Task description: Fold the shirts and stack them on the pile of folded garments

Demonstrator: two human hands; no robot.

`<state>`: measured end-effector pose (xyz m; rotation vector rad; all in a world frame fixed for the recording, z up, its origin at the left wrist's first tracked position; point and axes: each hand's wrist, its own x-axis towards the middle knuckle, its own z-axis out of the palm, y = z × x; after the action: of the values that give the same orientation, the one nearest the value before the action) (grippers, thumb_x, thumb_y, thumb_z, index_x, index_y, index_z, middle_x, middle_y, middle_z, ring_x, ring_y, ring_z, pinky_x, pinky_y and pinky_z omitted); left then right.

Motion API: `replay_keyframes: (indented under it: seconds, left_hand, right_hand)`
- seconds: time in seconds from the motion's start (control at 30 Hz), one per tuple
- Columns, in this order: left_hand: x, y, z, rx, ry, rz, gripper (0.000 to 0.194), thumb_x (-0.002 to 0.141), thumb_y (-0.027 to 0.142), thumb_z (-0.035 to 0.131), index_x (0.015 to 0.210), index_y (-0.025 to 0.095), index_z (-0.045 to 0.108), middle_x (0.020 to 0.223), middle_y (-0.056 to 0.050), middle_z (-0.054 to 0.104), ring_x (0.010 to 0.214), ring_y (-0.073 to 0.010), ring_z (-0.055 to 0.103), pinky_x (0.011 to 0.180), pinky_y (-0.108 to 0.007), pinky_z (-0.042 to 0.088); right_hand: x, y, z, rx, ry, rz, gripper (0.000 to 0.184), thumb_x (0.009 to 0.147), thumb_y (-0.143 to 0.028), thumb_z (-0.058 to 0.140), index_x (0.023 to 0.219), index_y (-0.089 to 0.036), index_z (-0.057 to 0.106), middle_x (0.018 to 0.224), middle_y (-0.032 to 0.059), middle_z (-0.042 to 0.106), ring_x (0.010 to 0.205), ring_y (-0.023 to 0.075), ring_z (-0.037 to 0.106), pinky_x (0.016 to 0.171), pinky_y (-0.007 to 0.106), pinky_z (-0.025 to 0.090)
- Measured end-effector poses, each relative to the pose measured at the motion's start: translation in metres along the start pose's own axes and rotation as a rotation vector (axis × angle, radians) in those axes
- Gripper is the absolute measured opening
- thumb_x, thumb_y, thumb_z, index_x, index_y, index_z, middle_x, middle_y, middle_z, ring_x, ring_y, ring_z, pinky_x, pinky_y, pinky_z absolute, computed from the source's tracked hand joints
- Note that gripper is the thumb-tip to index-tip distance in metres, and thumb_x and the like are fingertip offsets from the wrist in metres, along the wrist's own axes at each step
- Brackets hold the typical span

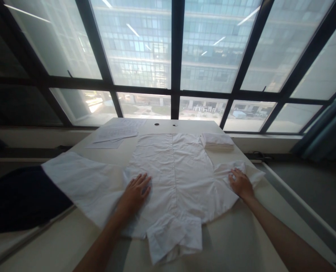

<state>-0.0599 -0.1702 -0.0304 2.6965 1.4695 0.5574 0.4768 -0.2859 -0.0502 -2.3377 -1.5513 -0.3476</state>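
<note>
A white button-front shirt (162, 170) lies spread on the table, its collar (170, 234) toward me and its hem at the far side. My left hand (136, 190) rests flat on the shirt's left side, near where the left sleeve (85, 181) joins, fingers spread. That sleeve stretches out to the left. On the right sleeve (226, 190) lies my right hand (240, 183), palm down with its fingers loosely apart. Neither hand grips the cloth visibly.
A stack of folded white cloth (218, 141) sits at the table's far right, and printed papers (113, 132) at the far left. Dark navy cloth (28, 196) is by the left edge of the table (230, 241). Large windows stand beyond; a curtain (323, 136) hangs right.
</note>
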Motion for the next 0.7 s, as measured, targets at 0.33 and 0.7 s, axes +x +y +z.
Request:
replay_keyframes:
  seconds: [0.33, 0.7]
  left_hand:
    - [0.001, 0.014, -0.016, 0.034, -0.052, -0.008, 0.049, 0.101, 0.033, 0.048, 0.147, 0.017, 0.058, 0.158, -0.015, 0.048, 0.150, -0.0325, 0.041, 0.123, -0.056, 0.033]
    - [-0.005, 0.017, -0.020, 0.006, -0.041, -0.032, 0.046, 0.100, 0.029, 0.051, 0.144, 0.019, 0.060, 0.155, -0.014, 0.052, 0.148, -0.0284, 0.044, 0.124, -0.051, 0.034]
  right_hand:
    - [-0.001, -0.004, -0.007, 0.004, -0.029, 0.007, 0.055, 0.101, -0.036, 0.036, 0.137, -0.006, 0.065, 0.149, 0.0224, 0.057, 0.140, 0.0298, 0.051, 0.117, 0.043, 0.038]
    - [-0.001, 0.002, 0.007, -0.029, 0.001, -0.023, 0.055, 0.100, -0.036, 0.035, 0.136, -0.008, 0.066, 0.147, 0.0202, 0.059, 0.139, 0.0304, 0.053, 0.115, 0.044, 0.039]
